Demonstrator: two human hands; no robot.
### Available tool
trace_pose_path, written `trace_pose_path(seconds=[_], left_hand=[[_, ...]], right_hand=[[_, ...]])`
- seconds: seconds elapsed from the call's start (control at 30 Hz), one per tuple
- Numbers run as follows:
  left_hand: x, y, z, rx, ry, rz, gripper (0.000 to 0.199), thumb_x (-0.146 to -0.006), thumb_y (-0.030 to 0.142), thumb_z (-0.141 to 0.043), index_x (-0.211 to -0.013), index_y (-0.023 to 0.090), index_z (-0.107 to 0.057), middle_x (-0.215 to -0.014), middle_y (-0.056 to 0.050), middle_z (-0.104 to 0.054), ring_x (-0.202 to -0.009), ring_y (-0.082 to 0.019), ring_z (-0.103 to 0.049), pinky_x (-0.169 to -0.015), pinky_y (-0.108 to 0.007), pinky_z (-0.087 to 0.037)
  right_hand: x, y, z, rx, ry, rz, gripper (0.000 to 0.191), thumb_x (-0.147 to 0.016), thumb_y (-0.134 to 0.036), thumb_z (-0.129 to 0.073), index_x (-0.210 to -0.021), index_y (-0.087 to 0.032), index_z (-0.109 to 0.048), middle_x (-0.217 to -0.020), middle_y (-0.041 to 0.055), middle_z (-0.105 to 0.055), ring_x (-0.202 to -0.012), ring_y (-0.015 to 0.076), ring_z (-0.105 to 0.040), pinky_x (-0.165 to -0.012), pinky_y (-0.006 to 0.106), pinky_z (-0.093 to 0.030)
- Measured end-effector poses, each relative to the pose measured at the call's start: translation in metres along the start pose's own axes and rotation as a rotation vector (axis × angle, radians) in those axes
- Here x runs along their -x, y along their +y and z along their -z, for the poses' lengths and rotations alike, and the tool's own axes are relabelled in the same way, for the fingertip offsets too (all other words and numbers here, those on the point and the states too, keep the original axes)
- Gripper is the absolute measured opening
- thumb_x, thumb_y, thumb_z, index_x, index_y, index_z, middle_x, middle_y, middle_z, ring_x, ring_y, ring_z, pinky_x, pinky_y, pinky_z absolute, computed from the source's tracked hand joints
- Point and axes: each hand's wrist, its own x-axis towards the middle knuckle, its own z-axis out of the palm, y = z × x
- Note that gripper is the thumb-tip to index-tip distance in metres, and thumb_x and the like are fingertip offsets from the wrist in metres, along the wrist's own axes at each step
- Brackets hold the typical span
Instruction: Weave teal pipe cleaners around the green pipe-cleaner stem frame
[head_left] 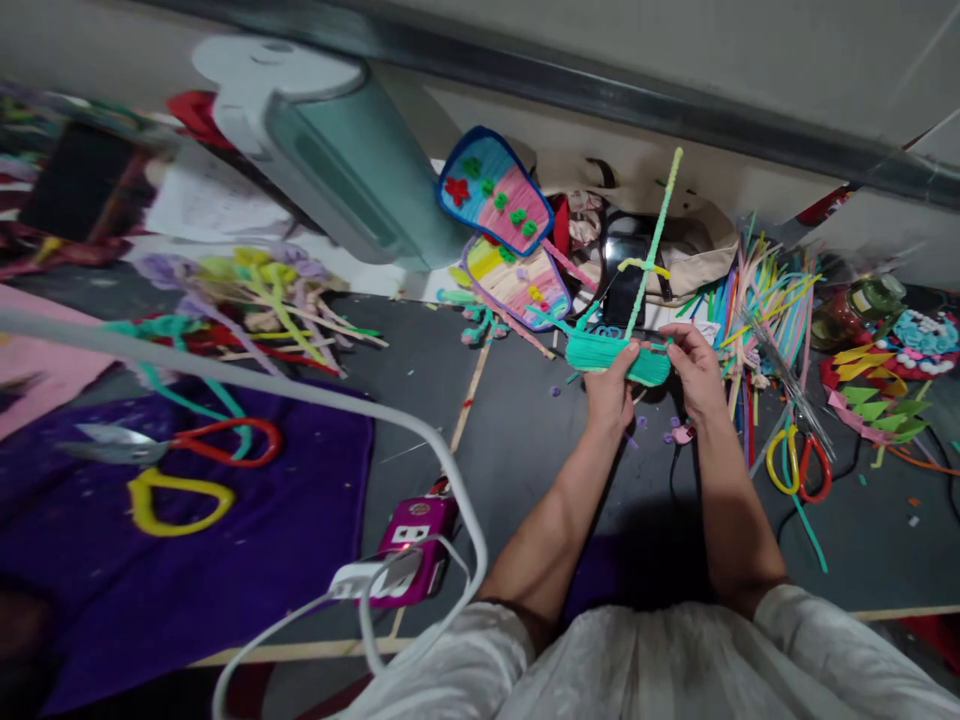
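A teal-green boat-shaped piece (616, 358) made of pipe cleaners is held between my two hands. A pale green and yellow twisted stem (657, 235) with a short yellow crosspiece stands up from it. My left hand (611, 390) is closed on the lower middle of the piece, thumb on its front. At the right end, my right hand (697, 368) pinches near the edge, its fingers bent; a thin dark strand shows there. Behind the piece, two colourful fan-shaped panels (496, 190) lean by a beige bag (709, 245).
Red-and-yellow scissors (814, 468) lie at right, below loose pipe cleaners (772, 300). Larger scissors (225, 440) rest on purple cloth (300, 560) at left. A white cable (420, 425) crosses beside a magenta power socket (431, 560). A green-grey appliance (360, 160) stands behind.
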Motion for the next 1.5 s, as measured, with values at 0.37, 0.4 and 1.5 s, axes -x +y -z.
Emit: trace_pose_path(seconds=[0.37,0.4,1.5], left_hand=[[0.002,-0.002,0.000,-0.038,-0.008,-0.177,0.040,-0.051,0.033,-0.095,-0.080,0.016,-0.073,-0.083,-0.003,-0.077,-0.073,-0.017,-0.072,-0.075,-0.031,-0.058],[0.003,-0.002,0.000,-0.042,-0.012,-0.182,0.039,-0.052,0.032,-0.095,-0.080,0.016,-0.074,-0.083,-0.003,-0.077,-0.072,-0.016,-0.072,-0.074,-0.031,-0.058],[-0.002,-0.001,0.004,-0.012,0.013,-0.027,0.048,-0.044,0.034,-0.097,-0.079,0.014,-0.072,-0.078,-0.004,-0.076,-0.068,-0.018,-0.072,-0.065,-0.030,-0.059]], right_hand=[[0.003,-0.012,0.008,0.437,-0.101,0.177,0.023,-0.090,-0.038,-0.063,-0.107,-0.027,-0.074,-0.096,0.0028,-0.067,-0.084,0.0188,-0.058,-0.081,0.034,-0.047],[0.003,-0.012,0.008,0.441,-0.096,0.174,0.021,-0.090,-0.037,-0.064,-0.105,-0.027,-0.074,-0.094,0.0023,-0.066,-0.081,0.0181,-0.057,-0.079,0.033,-0.047],[-0.001,0.009,-0.009,-0.211,0.270,-0.164,0.027,-0.075,-0.043,-0.070,-0.083,-0.023,-0.053,-0.066,-0.0064,-0.056,-0.055,0.0099,-0.051,-0.054,0.022,-0.039]])
